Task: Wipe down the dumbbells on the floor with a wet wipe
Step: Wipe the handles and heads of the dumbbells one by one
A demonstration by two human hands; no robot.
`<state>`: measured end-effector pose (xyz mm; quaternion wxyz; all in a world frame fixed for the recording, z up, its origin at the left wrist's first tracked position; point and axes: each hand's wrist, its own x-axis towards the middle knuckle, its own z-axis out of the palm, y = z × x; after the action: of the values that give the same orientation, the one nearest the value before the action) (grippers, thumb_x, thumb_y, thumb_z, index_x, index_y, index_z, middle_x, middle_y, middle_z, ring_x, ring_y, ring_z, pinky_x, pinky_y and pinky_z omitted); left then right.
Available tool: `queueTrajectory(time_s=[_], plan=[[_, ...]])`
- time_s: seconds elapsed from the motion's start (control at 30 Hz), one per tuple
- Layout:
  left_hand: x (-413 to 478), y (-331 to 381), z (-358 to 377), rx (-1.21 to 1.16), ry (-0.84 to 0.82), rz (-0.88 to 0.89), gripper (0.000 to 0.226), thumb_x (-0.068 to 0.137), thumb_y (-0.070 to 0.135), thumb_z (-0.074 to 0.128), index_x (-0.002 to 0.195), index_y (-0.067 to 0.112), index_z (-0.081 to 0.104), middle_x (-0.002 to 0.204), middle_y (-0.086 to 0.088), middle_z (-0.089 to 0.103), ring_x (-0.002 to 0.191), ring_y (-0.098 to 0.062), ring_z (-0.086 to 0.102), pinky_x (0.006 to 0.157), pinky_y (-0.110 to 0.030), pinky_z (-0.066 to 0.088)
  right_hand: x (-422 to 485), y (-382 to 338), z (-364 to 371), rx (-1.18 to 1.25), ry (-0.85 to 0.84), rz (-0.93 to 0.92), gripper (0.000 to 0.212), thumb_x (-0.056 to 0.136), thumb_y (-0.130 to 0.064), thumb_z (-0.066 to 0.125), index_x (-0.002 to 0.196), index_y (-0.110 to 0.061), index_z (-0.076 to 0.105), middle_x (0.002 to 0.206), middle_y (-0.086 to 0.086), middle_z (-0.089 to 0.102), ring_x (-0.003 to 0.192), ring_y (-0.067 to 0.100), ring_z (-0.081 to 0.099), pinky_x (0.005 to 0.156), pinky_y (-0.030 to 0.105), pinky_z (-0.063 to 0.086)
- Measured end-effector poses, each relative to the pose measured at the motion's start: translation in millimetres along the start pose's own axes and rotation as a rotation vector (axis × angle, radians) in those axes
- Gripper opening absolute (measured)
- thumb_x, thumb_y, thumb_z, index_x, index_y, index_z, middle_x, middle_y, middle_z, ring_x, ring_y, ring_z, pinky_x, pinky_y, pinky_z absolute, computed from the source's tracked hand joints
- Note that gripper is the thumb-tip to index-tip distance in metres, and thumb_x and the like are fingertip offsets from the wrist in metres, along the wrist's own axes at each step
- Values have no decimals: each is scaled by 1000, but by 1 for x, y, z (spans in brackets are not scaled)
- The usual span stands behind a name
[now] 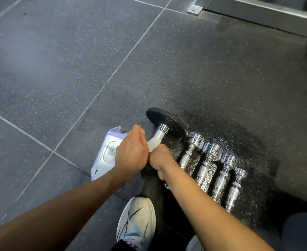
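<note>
Mid-task, by my read. The black-plate dumbbell [167,122] lies on the floor [76,69] with the wet wipe [154,142] wrapped round its bar. Left hand [131,153] is closed over the wipe. Right hand [161,160] is curled round the bar's near end, steadying it.

Four chrome dumbbells [207,163] lie in a row just beside it (their shine doesn't tell me whether they're wiped). Probably most wiping is left.

Hidden: the near plate, under the wrists; fingertips of both hands; part of the wipe pack [106,154]. The lowest chrome ends are blurred.
</note>
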<state>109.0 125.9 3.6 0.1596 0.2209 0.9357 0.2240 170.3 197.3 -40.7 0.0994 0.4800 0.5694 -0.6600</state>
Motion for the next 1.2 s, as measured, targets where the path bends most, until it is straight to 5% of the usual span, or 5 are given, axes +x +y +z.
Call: queueTrajectory(time_s=[0.3,0.67,0.83,1.0,1.2], plan=[[0,0,-1,7,-11,25,25,105,36,23,94,22,41,78,7,54,71,-20,56,69,-41,44,35,-9,-25,1016,-202,-13,40,106,-29,52,132,1,60,121,19,73,114,31,69,105,50,51],[-1,5,-2,17,-18,2,23,102,35,25,91,22,42,77,4,55,70,-18,55,68,-42,45,22,4,3,86,-105,83,64,75,-11,64,134,6,50,95,14,66,72,23,63,45,19,46],[-1,3,-3,31,-6,9,22,104,33,28,93,20,42,76,5,53,71,-22,55,68,-37,37,46,-10,1,556,136,-30,42,98,-33,63,126,-2,61,113,15,73,98,27,73,80,39,61],[-1,-1,-4,56,11,55,19,102,25,32,90,17,44,70,7,48,64,-16,50,77,-35,37,26,-7,-21,847,-261,-31,43,108,-36,47,138,-9,58,133,9,68,123,23,65,109,42,48],[-2,3,3,51,4,22,19,104,31,30,92,24,42,78,6,52,72,-20,53,69,-37,36,-8,-6,-20,71,-263,6,34,96,-8,65,127,0,54,95,12,67,74,18,65,48,21,51]])
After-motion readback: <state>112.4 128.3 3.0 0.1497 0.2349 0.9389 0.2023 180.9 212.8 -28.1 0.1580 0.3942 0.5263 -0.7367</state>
